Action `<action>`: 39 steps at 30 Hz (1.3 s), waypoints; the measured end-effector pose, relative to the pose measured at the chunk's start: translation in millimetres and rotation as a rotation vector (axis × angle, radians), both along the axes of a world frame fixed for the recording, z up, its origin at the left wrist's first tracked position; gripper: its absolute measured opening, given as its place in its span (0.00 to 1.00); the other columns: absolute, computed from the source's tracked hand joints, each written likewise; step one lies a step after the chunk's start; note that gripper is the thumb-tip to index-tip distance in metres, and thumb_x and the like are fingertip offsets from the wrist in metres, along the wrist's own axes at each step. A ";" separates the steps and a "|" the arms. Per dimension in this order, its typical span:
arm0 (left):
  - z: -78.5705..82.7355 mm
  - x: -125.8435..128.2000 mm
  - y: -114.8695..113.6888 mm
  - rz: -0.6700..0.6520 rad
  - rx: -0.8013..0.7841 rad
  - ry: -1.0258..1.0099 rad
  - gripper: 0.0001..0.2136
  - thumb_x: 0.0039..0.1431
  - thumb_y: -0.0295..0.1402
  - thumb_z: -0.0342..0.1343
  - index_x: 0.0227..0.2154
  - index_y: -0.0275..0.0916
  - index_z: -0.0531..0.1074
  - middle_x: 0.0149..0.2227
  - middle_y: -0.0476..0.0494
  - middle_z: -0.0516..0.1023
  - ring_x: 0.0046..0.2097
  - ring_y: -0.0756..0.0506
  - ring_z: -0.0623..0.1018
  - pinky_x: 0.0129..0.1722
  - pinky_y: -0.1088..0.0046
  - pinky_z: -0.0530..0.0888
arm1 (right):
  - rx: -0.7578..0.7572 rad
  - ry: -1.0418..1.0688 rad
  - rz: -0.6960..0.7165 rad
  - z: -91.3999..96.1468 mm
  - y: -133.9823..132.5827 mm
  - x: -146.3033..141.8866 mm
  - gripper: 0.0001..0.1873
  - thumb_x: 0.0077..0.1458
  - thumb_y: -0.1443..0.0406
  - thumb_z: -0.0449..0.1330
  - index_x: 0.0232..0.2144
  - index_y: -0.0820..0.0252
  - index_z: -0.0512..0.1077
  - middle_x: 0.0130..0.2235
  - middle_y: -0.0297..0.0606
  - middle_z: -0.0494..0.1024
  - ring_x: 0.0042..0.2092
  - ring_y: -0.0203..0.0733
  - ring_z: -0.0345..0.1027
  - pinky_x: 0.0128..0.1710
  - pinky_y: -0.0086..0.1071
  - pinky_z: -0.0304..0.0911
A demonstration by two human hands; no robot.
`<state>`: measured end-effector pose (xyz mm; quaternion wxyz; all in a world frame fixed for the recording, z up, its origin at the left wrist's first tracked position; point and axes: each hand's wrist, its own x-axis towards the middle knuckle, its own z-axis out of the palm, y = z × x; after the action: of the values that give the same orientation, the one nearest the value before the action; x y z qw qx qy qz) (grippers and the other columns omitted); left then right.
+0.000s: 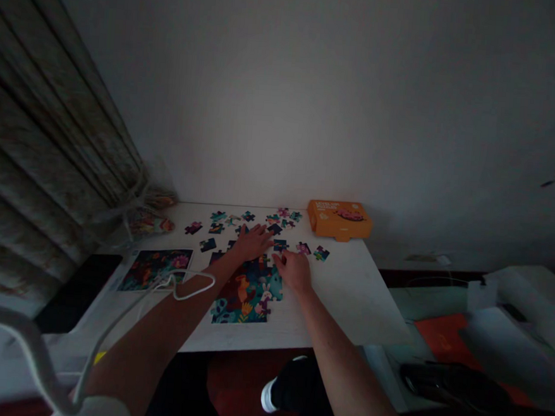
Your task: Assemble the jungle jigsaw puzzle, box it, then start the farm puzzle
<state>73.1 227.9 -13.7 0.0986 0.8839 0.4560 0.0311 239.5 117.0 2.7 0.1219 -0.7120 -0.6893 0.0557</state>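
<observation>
A partly built colourful jigsaw puzzle (247,294) lies on a white table (348,289). My left hand (253,241) rests flat, fingers spread, at the puzzle's far edge among loose pieces. My right hand (292,267) is beside it, fingers curled down and pinching a dark puzzle piece (280,245) at the puzzle's upper right corner. Several loose pieces (238,221) are scattered beyond the hands.
An orange puzzle box (338,219) sits at the table's far right corner. A reference picture sheet (156,269) lies left of the puzzle. A white cable (177,286) crosses my left arm. A curtain hangs at left; cluttered items lie on the right.
</observation>
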 end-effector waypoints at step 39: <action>52.2 103.7 -15.7 0.472 -0.171 -1.360 0.09 0.58 0.27 0.61 0.42 0.39 0.79 0.39 0.45 0.82 0.36 0.49 0.79 0.40 0.72 0.74 | 0.124 0.087 0.264 -14.9 -0.1 7.7 0.25 0.60 0.54 0.64 0.54 0.63 0.74 0.56 0.53 0.76 0.57 0.57 0.67 0.58 0.46 0.61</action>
<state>176.9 212.2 38.5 0.4200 0.5361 0.4733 0.5587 247.2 117.0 -12.1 0.1870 -0.6034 -0.7730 0.0592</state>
